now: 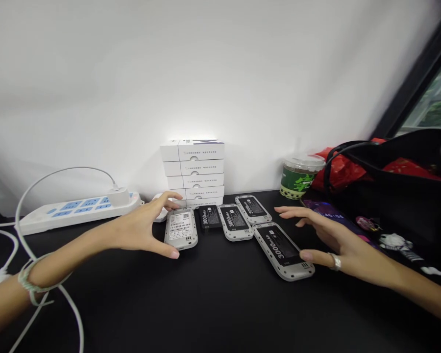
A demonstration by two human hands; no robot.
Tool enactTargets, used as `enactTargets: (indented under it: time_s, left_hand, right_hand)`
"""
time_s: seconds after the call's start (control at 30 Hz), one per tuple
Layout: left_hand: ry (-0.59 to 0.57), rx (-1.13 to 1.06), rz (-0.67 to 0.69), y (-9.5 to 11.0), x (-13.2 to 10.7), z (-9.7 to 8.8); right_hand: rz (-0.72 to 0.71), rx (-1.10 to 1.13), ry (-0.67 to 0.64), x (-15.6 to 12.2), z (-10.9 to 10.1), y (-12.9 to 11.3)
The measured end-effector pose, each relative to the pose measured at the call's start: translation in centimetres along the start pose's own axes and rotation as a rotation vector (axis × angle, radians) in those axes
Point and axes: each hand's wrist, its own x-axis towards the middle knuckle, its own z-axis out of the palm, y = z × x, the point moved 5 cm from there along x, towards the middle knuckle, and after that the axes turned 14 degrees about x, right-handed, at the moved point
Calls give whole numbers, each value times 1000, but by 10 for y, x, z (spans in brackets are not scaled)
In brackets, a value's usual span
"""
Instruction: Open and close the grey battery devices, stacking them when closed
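As the L hand [139, 226] sat open over a grey handset [181, 228], fingers & thumb spread either side, nothing looked clenched; whether it touched the edges, can't tell. That handset lay back-up w/ a white label, QR code & barcode, print too small to read. R hand [330, 240], a ring [335, 261] on one finger, was also open & released, its thumb at or just over the lower edge of the biggest handset [282, 251], fingertips above it. Its black battery read "3000mAh", as did two more handsets [235, 221] [253, 209] & a loose black battery [209, 217] lying between them and the first handset. Flat slabs like these were best taken by the long edges, not dragged, w/ battery faces kept up.

All sat on a black table [220, 314], before a stack of white boxes [193, 169], small print unreadable. Nearby: a white power strip [77, 214], a white charger [118, 197], a green-labelled cup [298, 177], a red bag [338, 169] & a black bag [400, 196].
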Motion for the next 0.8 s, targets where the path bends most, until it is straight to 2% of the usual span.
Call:
enactTargets:
  time_s: [0.07,0.17,0.27,0.37,0.47,0.6,0.7,0.8]
  left_hand:
    - [64,16,9,10,-3,-1]
    - [139,25,55,36,-12,3]
    - [102,-15,75,64,-21,17]
    - [51,-67,67,80,-26,34]
    - [5,-108,65,85,-28,44]
    - [-41,-135,12,85,-32,42]
    - [-73,-145,-80,85,-36,40]
    - [-41,-130,-121,88,-39,42]
  right_hand:
    - [-22,5,33,1,-3,-1]
    - [-66,18,76,2,-7,-6]
    - [-121,30,71,4,-7,-15]
    - [-142,23,35,9,0,-26]
    - [-206,17,-36,17,12,-43]
    - [-304,2,-100,36,25,-65]
    - [-312,-41,-197,63,40,-70]
    - [-267,-125,-346,96,62,-68]
